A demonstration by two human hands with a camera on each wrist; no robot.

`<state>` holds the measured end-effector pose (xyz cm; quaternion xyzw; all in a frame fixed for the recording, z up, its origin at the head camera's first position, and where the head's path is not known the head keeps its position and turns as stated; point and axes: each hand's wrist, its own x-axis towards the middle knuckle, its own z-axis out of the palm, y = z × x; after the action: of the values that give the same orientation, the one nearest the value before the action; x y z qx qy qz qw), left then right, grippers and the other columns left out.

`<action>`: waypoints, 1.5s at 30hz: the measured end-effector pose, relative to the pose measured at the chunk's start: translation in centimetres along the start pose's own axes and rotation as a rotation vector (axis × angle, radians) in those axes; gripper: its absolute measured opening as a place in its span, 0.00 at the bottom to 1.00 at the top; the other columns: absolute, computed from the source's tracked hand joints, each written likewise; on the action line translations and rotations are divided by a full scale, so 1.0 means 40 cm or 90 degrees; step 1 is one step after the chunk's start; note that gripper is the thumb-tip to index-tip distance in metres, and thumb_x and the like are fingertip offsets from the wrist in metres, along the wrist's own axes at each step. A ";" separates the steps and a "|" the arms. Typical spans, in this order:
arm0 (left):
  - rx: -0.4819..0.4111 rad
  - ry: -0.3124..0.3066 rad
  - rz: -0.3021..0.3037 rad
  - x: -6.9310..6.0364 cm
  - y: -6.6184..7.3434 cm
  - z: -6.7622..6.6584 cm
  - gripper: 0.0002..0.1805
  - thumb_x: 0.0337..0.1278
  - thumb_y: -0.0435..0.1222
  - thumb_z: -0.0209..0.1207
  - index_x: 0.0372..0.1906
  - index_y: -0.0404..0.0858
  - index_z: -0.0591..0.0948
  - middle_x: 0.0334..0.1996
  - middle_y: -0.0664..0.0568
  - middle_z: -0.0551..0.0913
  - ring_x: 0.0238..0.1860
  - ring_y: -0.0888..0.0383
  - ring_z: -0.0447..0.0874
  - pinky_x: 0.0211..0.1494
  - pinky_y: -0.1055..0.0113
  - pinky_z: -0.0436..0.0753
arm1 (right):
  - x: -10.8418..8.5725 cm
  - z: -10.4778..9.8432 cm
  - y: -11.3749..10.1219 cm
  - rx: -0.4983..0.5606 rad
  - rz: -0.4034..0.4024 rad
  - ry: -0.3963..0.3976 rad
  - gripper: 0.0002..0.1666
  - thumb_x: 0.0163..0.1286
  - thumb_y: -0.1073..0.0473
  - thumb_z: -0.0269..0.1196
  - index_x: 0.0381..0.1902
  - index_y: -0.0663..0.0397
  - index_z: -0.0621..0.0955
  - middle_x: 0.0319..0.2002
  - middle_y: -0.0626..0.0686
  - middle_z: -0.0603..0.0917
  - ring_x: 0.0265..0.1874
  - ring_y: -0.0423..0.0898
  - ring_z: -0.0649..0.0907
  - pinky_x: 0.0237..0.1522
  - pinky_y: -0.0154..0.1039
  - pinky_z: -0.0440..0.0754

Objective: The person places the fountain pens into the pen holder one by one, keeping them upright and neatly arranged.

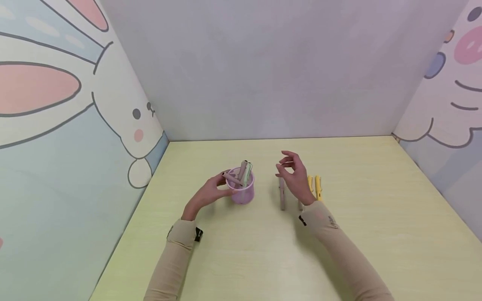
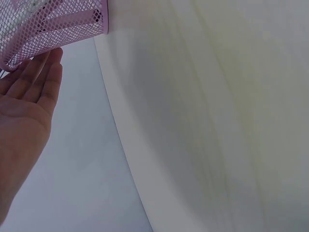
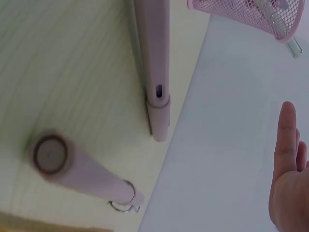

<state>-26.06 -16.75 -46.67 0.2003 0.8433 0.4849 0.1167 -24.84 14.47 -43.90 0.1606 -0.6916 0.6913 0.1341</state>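
My left hand (image 1: 208, 193) (image 2: 26, 108) grips the side of a pink mesh cup (image 1: 242, 197) (image 2: 72, 26) (image 3: 231, 12), thumb in front and fingers behind. Several pens lean inside it, among them a mint green one (image 1: 247, 174) and a mauve one (image 1: 232, 179). To the cup's right, my right hand (image 1: 296, 177) (image 3: 289, 179) hovers with loosely bent fingers and nothing between them. Beneath it a mauve pen (image 1: 282, 194) (image 3: 153, 53) lies on the table, with another mauve pen (image 1: 300, 205) (image 3: 91, 176) partly hidden by the hand.
Two yellow pens (image 1: 310, 182) (image 1: 318, 188) lie side by side just right of my right hand, partly covered by the wrist. The pale yellow table (image 1: 241, 259) meets a grey wall (image 1: 278, 75) behind, with cartoon-printed walls (image 1: 67, 167) (image 1: 425, 100) at both sides.
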 end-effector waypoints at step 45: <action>0.004 -0.008 -0.006 0.000 0.002 -0.005 0.42 0.63 0.45 0.69 0.79 0.41 0.65 0.71 0.43 0.73 0.70 0.39 0.70 0.71 0.40 0.70 | -0.049 -0.284 0.104 -0.174 0.191 0.053 0.34 0.79 0.59 0.61 0.75 0.68 0.63 0.50 0.62 0.76 0.41 0.40 0.80 0.38 0.40 0.90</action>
<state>-26.11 -16.89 -46.50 0.1997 0.8451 0.4802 0.1238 -25.17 25.88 -48.42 0.0071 -0.7889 0.6095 0.0784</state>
